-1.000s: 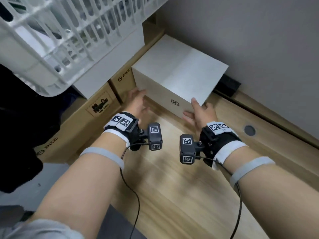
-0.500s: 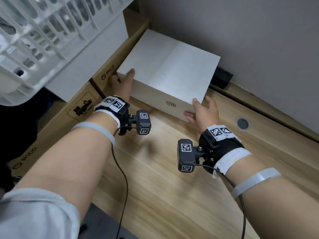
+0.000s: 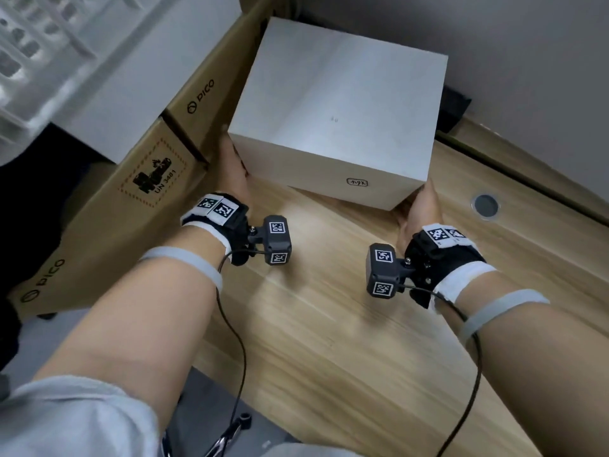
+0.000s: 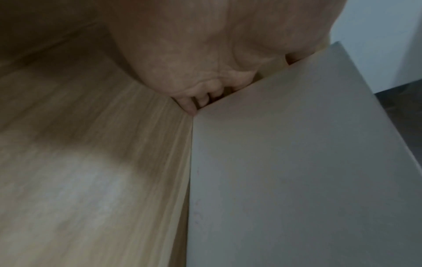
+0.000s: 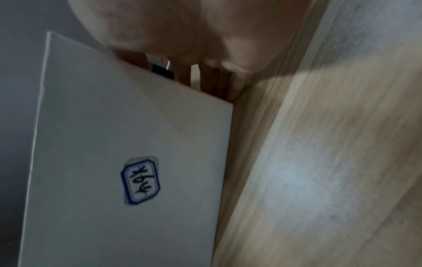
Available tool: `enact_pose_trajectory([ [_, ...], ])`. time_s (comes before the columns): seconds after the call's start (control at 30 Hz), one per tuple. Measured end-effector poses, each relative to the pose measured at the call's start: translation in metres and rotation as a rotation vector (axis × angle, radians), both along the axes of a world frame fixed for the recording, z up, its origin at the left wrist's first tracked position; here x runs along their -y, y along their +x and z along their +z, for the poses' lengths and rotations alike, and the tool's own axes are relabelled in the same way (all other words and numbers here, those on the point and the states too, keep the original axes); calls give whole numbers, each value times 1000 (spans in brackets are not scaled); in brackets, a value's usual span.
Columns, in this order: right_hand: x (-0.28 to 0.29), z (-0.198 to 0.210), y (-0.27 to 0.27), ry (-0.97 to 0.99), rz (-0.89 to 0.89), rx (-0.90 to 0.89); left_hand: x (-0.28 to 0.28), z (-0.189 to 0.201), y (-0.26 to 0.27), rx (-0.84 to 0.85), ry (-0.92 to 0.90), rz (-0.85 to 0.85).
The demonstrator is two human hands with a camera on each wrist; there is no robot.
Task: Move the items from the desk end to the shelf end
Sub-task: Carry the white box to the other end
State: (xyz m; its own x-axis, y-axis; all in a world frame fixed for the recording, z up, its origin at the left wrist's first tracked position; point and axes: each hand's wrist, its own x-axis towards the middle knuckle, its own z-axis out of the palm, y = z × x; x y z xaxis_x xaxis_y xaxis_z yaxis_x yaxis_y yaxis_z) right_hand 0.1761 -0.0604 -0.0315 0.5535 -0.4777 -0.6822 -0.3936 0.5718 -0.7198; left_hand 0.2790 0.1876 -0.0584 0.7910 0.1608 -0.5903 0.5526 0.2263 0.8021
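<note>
Grip: while the white box (image 3: 339,103) is pressed from both sides, the left hand (image 3: 234,173) is laid against its left face and the right hand (image 3: 420,209) against its right near corner; the fingers are curled round the box's lower edges in the wrist views.
Box position: it is held between the two palms, its near edge tilted up off the wooden desk (image 3: 329,324).
Box label: a small sticker (image 5: 140,181) with a blue octagonal border and dark handwritten strokes is seen on the near face, between the hands; it cannot be read.
Box material: smooth, matte, sharp-edged, rectangular.
Left of the grip: brown corrugated cartons (image 3: 131,199) are printed "PICO", with a stamp marked "UN 3481".
Right of the grip: a round grey grommet (image 3: 485,205) is set in the pale wood grain.
</note>
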Motion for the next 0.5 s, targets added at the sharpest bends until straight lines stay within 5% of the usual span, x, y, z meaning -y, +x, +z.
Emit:
enact_pose_trajectory([
  [0.3, 5, 20, -4, 49, 35, 26, 12, 37, -19, 34, -167, -14],
  [0.5, 4, 26, -8, 87, 67, 16, 28, 47, -15, 64, -112, 66],
])
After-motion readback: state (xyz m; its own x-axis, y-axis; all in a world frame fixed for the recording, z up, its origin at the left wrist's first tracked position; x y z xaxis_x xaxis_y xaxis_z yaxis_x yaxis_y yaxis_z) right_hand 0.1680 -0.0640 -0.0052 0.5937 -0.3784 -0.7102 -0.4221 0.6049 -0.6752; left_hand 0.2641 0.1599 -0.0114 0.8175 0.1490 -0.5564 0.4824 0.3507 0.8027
